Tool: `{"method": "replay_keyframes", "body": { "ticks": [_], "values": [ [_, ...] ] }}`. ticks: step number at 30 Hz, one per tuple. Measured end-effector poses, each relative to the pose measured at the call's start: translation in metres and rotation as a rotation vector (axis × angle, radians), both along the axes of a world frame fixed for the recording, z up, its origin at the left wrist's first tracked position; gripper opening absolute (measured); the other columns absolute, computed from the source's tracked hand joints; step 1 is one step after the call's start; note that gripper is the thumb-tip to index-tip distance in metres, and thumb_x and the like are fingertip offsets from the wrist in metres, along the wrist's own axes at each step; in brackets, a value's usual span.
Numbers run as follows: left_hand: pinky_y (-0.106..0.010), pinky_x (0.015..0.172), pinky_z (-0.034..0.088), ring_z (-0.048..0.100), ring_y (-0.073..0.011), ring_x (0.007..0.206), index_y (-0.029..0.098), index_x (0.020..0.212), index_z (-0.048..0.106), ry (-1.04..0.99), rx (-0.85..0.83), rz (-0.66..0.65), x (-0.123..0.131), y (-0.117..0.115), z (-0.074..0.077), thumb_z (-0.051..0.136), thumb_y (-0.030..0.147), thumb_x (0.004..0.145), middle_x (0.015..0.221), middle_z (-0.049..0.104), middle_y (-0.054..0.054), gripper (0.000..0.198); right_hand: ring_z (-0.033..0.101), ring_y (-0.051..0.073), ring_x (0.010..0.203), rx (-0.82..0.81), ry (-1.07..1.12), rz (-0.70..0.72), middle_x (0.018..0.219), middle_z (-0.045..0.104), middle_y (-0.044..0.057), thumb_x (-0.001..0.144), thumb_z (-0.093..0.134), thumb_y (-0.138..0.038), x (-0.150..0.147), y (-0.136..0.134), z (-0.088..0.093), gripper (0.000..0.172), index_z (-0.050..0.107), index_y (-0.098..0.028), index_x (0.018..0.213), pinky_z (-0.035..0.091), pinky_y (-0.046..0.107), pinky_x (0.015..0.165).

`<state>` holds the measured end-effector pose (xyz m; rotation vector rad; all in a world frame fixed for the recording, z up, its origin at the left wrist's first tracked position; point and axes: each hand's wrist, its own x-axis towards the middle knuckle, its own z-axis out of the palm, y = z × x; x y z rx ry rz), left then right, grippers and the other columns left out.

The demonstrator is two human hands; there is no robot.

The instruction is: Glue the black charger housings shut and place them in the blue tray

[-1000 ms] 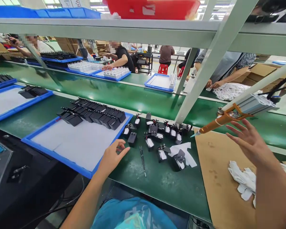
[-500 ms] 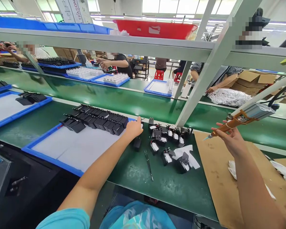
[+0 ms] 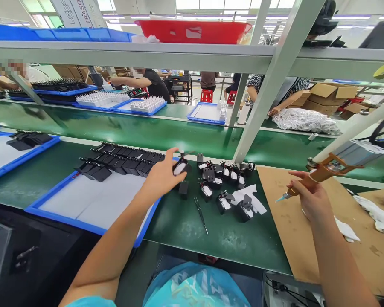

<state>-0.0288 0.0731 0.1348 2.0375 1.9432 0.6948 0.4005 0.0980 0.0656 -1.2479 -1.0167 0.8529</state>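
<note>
My left hand (image 3: 160,179) is closed on a small black housing with a white part (image 3: 180,167), raised just above the bench at the tray's right edge. In my right hand (image 3: 312,198) is a brown glue dispenser (image 3: 324,171), gripped round its barrel, its blue needle tip (image 3: 280,198) pointing left over the cardboard. Several similar black housings with white parts (image 3: 225,171) stand between the two hands. Another black housing (image 3: 183,188) sits just below my left hand. Black tweezers (image 3: 201,215) lie on the green bench.
A blue-rimmed tray (image 3: 67,216) carries rows of black housings (image 3: 124,160). Brown cardboard (image 3: 284,221) covers the right side, with white gloves (image 3: 373,213) on it. A slanted metal post (image 3: 259,115) rises behind the parts. Co-workers sit beyond the green conveyor (image 3: 153,132).
My left hand has drawn back toward me and now shows the black housing lifted in its fingers. My right hand and the dispenser are slightly lower. The camera view has shifted a little.
</note>
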Motion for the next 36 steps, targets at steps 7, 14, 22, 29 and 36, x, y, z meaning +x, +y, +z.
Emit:
{"method": "replay_keyframes", "body": {
  "ticks": [7, 14, 22, 29, 36],
  "values": [
    [-0.036, 0.091, 0.05, 0.066, -0.0237, 0.105, 0.028, 0.137, 0.035, -0.254, -0.267, -0.079, 0.0, -0.109, -0.064, 0.063, 0.027, 0.08, 0.113, 0.07, -0.004, 0.064, 0.054, 0.012, 0.057, 0.09, 0.102, -0.024, 0.105, 0.065, 0.007, 0.058, 0.082, -0.024, -0.026, -0.05, -0.002, 0.031, 0.069, -0.026, 0.087, 0.042, 0.032, 0.053],
    [-0.038, 0.088, 0.051, 0.063, -0.0236, 0.103, 0.025, 0.131, 0.042, -0.398, -0.281, -0.006, 0.0, -0.112, -0.119, 0.065, 0.033, 0.08, 0.119, 0.064, -0.008, 0.057, 0.051, 0.011, 0.053, 0.203, 0.145, -0.011, 0.106, 0.065, 0.006, 0.06, 0.077, -0.019, -0.066, -0.071, 0.003, 0.031, 0.064, -0.026, 0.087, 0.043, 0.034, 0.057],
    [-0.039, 0.102, 0.044, 0.053, -0.0244, 0.118, 0.033, 0.144, 0.037, -0.448, -0.349, -0.342, -0.009, -0.092, -0.123, 0.071, 0.031, 0.076, 0.132, 0.044, -0.007, 0.076, 0.049, 0.01, 0.05, 0.299, 0.21, 0.102, 0.106, 0.063, 0.004, 0.064, 0.074, -0.018, -0.108, -0.08, 0.006, 0.032, 0.058, -0.026, 0.091, 0.043, 0.032, 0.053],
    [-0.039, 0.099, 0.046, 0.055, -0.023, 0.114, 0.024, 0.119, 0.053, -0.456, -0.161, -0.282, -0.001, -0.096, -0.131, 0.066, 0.022, 0.078, 0.126, 0.048, -0.009, 0.043, 0.054, 0.01, 0.054, 0.39, 0.187, 0.206, 0.113, 0.059, 0.003, 0.078, 0.068, -0.031, -0.147, -0.082, 0.007, 0.027, 0.057, -0.029, 0.103, 0.045, 0.032, 0.054],
    [-0.04, 0.098, 0.047, 0.058, -0.0242, 0.117, 0.024, 0.114, 0.047, -0.511, -0.175, -0.229, 0.005, -0.104, -0.145, 0.062, 0.025, 0.082, 0.124, 0.06, -0.009, 0.035, 0.054, 0.01, 0.053, 0.437, 0.263, 0.23, 0.112, 0.056, 0.002, 0.086, 0.057, -0.035, -0.195, -0.082, 0.014, 0.021, 0.056, -0.034, 0.107, 0.043, 0.03, 0.046]
  ]
}}
